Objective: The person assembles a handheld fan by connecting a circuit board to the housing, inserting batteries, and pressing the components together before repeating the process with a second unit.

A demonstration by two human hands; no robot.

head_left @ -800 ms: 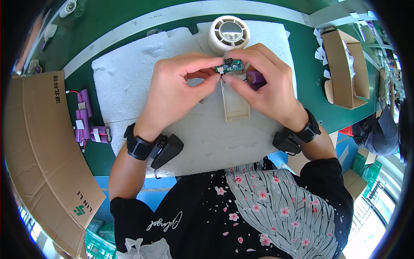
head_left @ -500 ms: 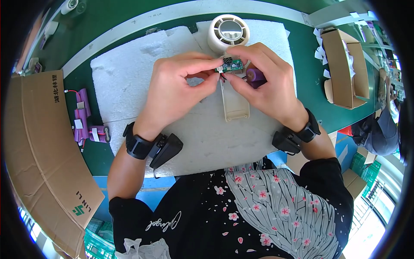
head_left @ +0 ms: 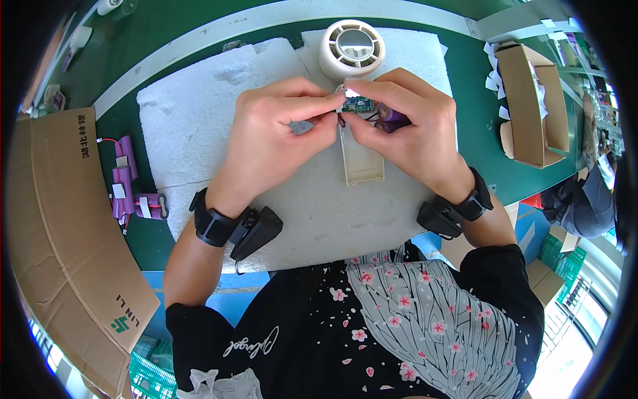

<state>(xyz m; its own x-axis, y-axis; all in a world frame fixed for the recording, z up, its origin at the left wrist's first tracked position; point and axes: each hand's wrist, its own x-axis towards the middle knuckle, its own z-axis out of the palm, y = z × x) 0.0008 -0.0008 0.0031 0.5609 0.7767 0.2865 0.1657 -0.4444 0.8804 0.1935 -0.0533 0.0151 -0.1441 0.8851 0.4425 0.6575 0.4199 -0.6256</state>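
Between my fingertips, above a handheld fan's cream body, is a small green circuit board (head_left: 359, 104). My left hand (head_left: 269, 130) is closed in a pinch at the board's left end, by the thin dark and red wires. My right hand (head_left: 419, 123) grips the board's right side with thumb and forefinger. A purple battery cell (head_left: 392, 120) sits under the right fingers, partly hidden. The fan's round head (head_left: 353, 48) points away from me, its open handle shell (head_left: 364, 163) toward me on the foam.
A white foam sheet (head_left: 286, 219) covers the green table (head_left: 475, 126). Several purple battery packs (head_left: 123, 186) with wires lie at its left, beside a big cardboard box (head_left: 66, 253). An open small carton (head_left: 531, 106) holding white pieces stands at the right. A person (head_left: 578, 206) is at the far right.
My right forefinger has shifted left over the board's top, and the board's dark display part now looks white or covered. The battery cell is tucked further under my right hand.
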